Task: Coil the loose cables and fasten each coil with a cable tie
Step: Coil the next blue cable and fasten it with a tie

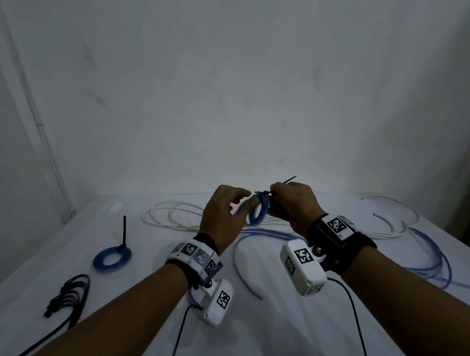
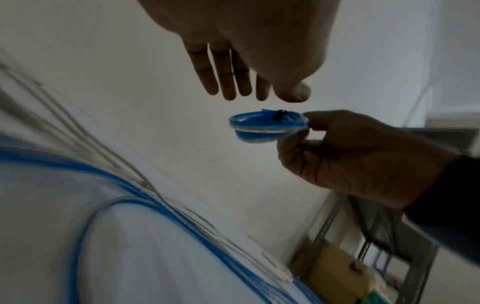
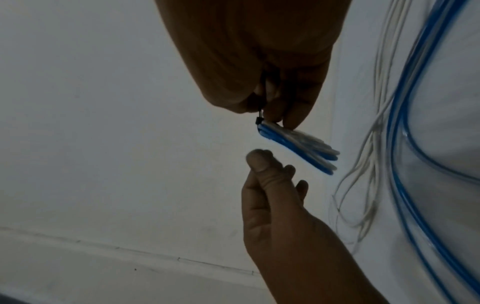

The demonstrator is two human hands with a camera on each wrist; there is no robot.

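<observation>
My right hand [image 1: 274, 200] holds a small blue cable coil [image 1: 256, 212] above the table [image 1: 277, 325]. It pinches the coil at its rim, where a black cable tie [image 1: 267, 194] wraps it. The tie's tail [image 1: 289, 180] sticks up past my knuckles. In the right wrist view my thumb and fingers [image 3: 291, 115] grip the coil [image 3: 301, 149] right by the tie's head [image 3: 258, 120]. My left hand [image 1: 243, 202] hovers just left of the coil. In the left wrist view its fingers [image 2: 226, 78] are straight and apart from the coil [image 2: 265, 125].
A tied blue coil [image 1: 111, 259] with an upright tie tail lies at the left. A bundle of black cable ties [image 1: 68, 295] lies nearer the front left. Loose white cables [image 1: 173, 216] and loose blue cables [image 1: 429, 265] spread across the table's back and right.
</observation>
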